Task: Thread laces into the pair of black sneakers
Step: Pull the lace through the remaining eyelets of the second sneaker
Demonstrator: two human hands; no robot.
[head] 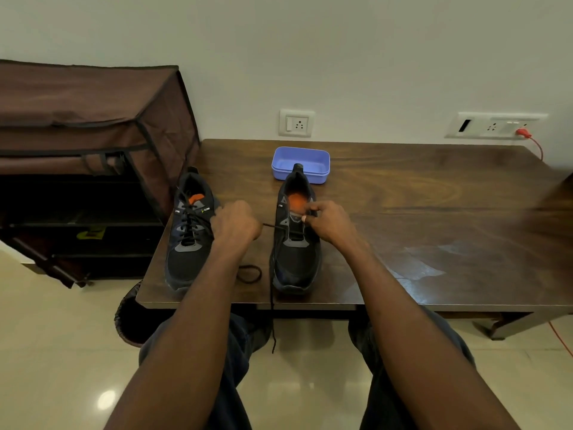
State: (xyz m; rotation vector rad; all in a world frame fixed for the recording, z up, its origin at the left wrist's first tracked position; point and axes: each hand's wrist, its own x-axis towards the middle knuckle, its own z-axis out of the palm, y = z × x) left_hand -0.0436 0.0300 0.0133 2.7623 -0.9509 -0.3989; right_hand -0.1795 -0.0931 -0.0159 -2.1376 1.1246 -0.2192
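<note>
Head view. Dark brown wooden table (403,212) against a pale wall; person seated at its near edge, both bare forearms reaching forward.

Two black mesh sneakers with grey panels and orange insoles stand on the table, toes toward the person. Left sneaker (189,237): near the table's left edge, black lace crossed through its eyelets up to the tongue. Right sneaker (296,243): just in front of a shallow lilac plastic tray (300,165), heel almost at the tray's near wall; upper eyelets bare, lace only in the lowest rows.

Loose black lace (273,305): one strand runs taut from the right sneaker's lower eyelets leftward to the left hand; another hangs over the table edge and dangles between the knees. A small loop of lace lies on the table between the sneakers.

Left hand (237,225): between the two sneakers, fingers curled closed around the lace strand.

Right hand (330,223): at the right sneaker's outer eyelet row, thumb and forefinger pressed together at the eyelets; whether lace sits between them is hidden.

Left of the table: brown fabric-covered shoe rack (93,135).
</note>
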